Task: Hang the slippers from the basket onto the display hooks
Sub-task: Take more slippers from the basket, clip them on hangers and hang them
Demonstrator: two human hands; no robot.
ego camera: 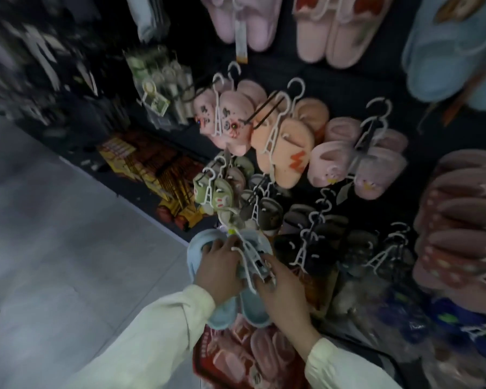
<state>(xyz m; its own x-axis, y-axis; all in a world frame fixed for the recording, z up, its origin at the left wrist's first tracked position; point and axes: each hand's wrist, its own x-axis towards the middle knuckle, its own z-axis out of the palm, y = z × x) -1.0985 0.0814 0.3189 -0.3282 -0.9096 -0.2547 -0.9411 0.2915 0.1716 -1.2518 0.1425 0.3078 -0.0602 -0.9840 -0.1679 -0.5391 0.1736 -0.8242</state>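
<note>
- The pair of light blue slippers (227, 311) hangs in the air between both hands, low in front of the display wall (334, 77) and just above the red basket (208, 357). The toes point down towards the person.
- A white hanger (249, 258) joins the pair. Its hook end points up at the wall, just below a green pair (216, 193), and I cannot tell whether it is on a hook.
- The left hand (219, 266) grips the left slipper, with its fingers curled over the upper edge into the opening.
- The right hand (285, 293) holds the lower end of the hanger, its bent fingertips (265, 282) pinching the white plastic against the right slipper.
- Both arms wear pale cream sleeves (157, 338).
- The basket, partly under the arms, holds pink slippers (267, 349). Blur hides how many.
- On the wall, black hooks (264, 109) carry hung pairs: pink ones with faces (227, 119), an orange pair (288, 148), a pale pink pair (357, 164), and dark pairs (267, 213) lower down.
</note>
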